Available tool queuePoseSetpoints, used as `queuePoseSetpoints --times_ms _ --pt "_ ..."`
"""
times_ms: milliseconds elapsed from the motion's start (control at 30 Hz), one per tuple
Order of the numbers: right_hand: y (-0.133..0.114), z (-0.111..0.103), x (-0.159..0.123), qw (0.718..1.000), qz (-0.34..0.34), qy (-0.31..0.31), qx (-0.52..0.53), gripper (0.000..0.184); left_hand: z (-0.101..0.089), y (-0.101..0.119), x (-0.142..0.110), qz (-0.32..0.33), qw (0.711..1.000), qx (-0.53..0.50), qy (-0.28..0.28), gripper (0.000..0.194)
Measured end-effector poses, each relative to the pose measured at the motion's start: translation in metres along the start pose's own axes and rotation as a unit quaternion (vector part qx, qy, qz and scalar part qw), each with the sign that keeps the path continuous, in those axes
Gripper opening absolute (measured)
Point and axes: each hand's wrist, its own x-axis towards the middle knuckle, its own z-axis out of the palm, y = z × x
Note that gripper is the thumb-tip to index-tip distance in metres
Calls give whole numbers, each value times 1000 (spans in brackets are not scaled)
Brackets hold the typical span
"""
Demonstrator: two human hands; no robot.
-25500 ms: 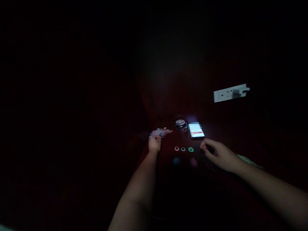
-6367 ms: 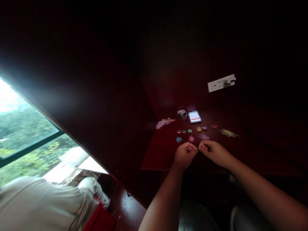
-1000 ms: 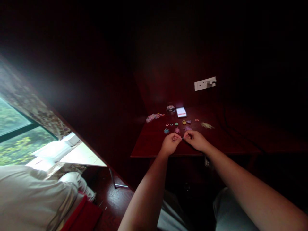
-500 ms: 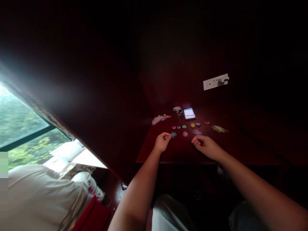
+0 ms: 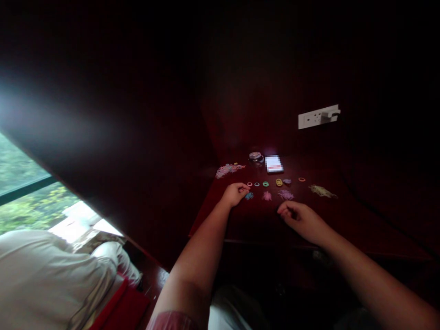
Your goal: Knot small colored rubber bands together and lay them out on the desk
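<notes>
Bands (image 5: 250, 196) in blue lie just beside the left fingers (image 5: 244, 186)

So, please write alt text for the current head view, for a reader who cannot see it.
A person's left hand is near a small blue pile and the right hand near a purple pile, at a dark red table; coloured loops and a lit phone lie beyond.

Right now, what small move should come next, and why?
Perhaps the left hand should reach for the mixed heap of bands: its colours lie jumbled, while the blue pile beside this hand looks single-coloured. Whether the hand holds anything is too small to tell.
</notes>
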Motion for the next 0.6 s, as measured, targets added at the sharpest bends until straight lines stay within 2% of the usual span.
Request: queuePoseSetpoints --times_ms 267,433,533,600 --pt "2 -2 -3 1000 17 -6 -23 17 -12 3 -3 -43 997 64 -1 28" --pt "1 1 -2 999 19 -7 -28 17 -9 11 -18 -61 991 116 -4 41" --pt "-11 8 6 999 14 -12 -48 16 -4 15 -22 -60 987 151 19 25" --pt "-26 9 17 997 -2 -39 -62 13 -2 17 -22 -50 986 158 25 17"
